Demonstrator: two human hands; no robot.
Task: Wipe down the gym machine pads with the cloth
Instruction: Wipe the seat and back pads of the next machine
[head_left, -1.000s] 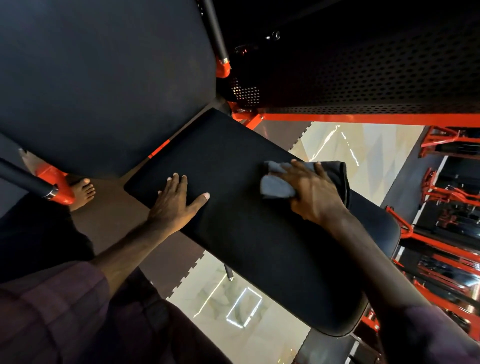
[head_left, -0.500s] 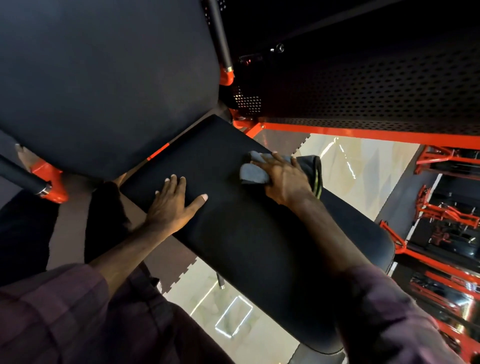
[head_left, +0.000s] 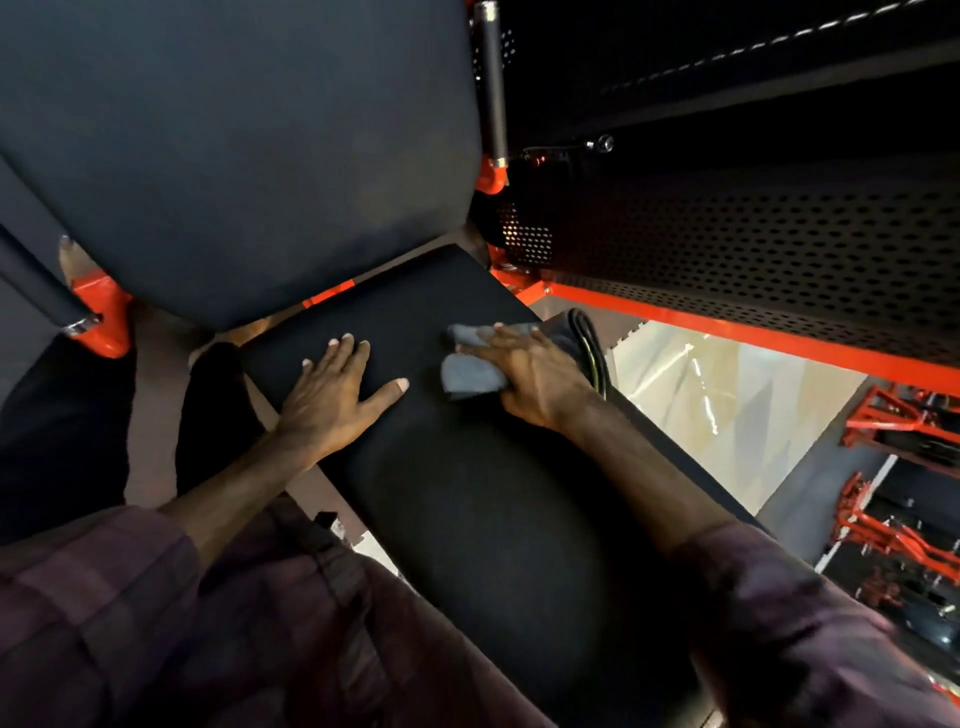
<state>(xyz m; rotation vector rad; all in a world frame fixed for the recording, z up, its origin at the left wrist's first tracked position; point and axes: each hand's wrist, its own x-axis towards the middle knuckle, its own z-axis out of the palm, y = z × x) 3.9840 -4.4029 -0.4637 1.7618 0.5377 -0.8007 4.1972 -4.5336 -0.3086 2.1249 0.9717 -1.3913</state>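
The right hand (head_left: 535, 379) lies on a grey cloth (head_left: 470, 376), its fingers stretched over the fabric and pressing it flat against the seat pad (head_left: 467, 499); the fingers look nearly straight rather than closed round the cloth. The cloth is bunched, with a grey fold showing to the left of the hand and a darker part with a thin green-yellow edge (head_left: 592, 348) spilling past the hand toward the pad's right edge. It sits at the far end of the seat pad, toward the right side.

Just to the left, apart from the cloth, the left hand (head_left: 335, 400) rests palm down on the same pad with fingers spread and straight and thumb pointing toward the cloth. It holds nothing.

The seat pad is long and black and runs from the far middle toward the near right. Beyond it, at the far left, rises a large dark back pad (head_left: 234, 150). Orange-red frame parts (head_left: 101, 317) show below the back pad, and a black handle (head_left: 493, 88) stands upright at its right edge. To the right runs a black perforated panel (head_left: 753, 270) with an orange-red rail (head_left: 727, 332) beneath it, over a glossy pale floor (head_left: 717, 395). Purple plaid sleeves (head_left: 810, 639) cover both forearms near the camera.
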